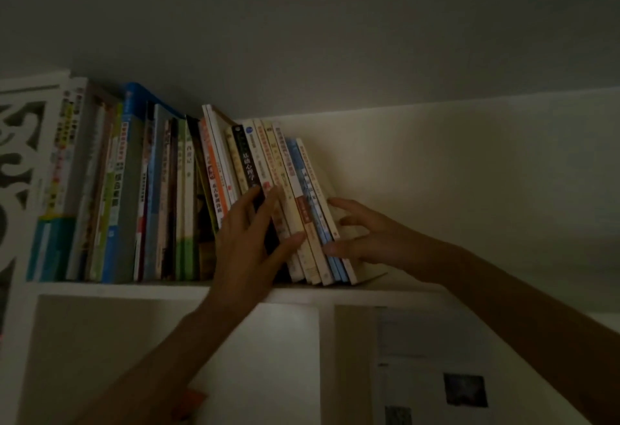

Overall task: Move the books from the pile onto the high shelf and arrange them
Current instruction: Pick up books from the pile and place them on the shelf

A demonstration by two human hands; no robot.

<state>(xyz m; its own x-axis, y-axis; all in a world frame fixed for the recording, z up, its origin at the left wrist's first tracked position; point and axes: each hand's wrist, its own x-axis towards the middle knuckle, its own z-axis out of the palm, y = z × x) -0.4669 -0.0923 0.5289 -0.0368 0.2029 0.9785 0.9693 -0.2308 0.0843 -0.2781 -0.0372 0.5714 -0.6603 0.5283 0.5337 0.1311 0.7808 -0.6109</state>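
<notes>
- Books (188,196): a row of thin paperbacks stands on the shelf (110,288), spines facing out. Spine colours include blue, green, white, orange, black and cream. The light is dim; most spine print is unreadable.
- Left part of the row: stands close to upright, tight against the white fretwork panel (20,169) at the shelf's left end.
- Right part of the row: leans with tops tilted left. It includes a black book (244,159) with white characters, several cream spines and two light blue spines.
- End book (315,186): the last spine on the right, white with a red title, leaning like its neighbours. A pale cover (349,223) lies just behind it, partly hidden by the fingers.
- Shelf: the top board of a white unit, close under the ceiling (302,22). To the right of the fingers the board is bare. Below it are open compartments; the one under the right forearm shows a pale sheet with a dark square (465,389).
- Left hand (248,240): fingers straight and spread, laid flat against the spines of the leaning group. The fingertips reach the black book; the thumb (288,243) presses the cream spines lower down. Nothing is gripped.
- Right hand (365,233): fingers curled round the right end of the row, upper fingers on the pale cover, thumb (335,250) against the blue spines near their base. It holds the end books.
- The two thumbs sit near each other, with a few spines between.
</notes>
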